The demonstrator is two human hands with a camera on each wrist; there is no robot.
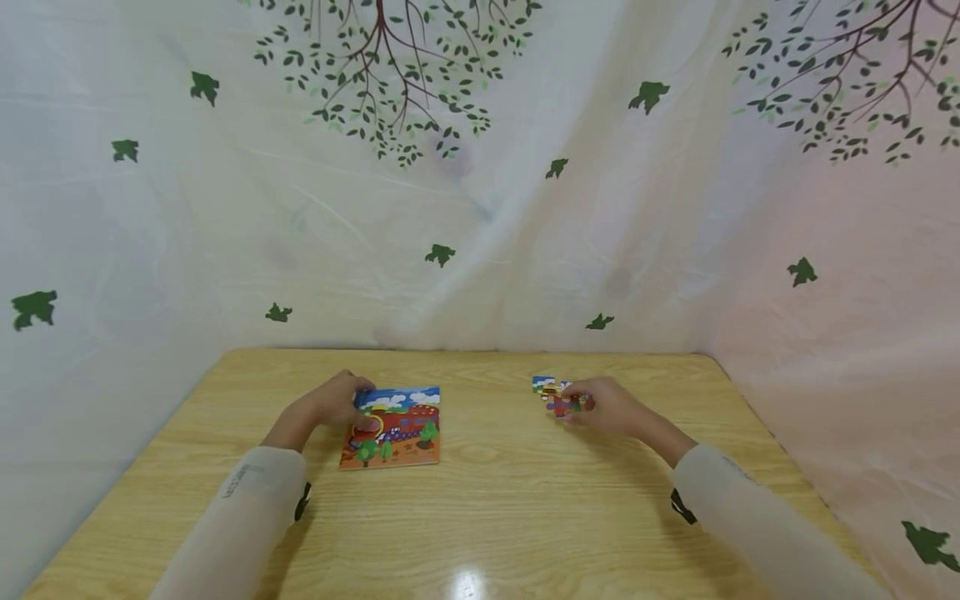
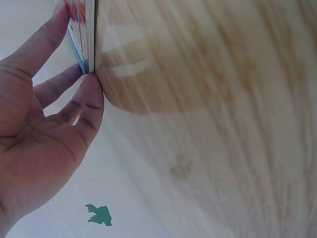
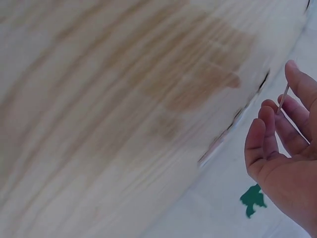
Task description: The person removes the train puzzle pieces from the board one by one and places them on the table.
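Note:
A square, colourful picture puzzle (image 1: 408, 433) with a red train lies flat on the left half of the table. My left hand (image 1: 341, 400) grips its left side, thumb on the picture; in the left wrist view the left hand (image 2: 54, 109) has its fingers at the edge of the puzzle (image 2: 90, 37). At the right, a few small jigsaw pieces (image 1: 543, 384) lie on the table. My right hand (image 1: 606, 406) pinches a reddish jigsaw piece (image 1: 560, 407) just over them. The right wrist view shows this piece edge-on, a thin strip (image 3: 283, 99) between thumb and fingers.
The wooden table (image 1: 480, 517) has its far edge against a hanging white cloth (image 1: 495, 275) printed with green birds and branches. Bare tabletop lies between the puzzle and the loose pieces. The cloth also hangs along both sides.

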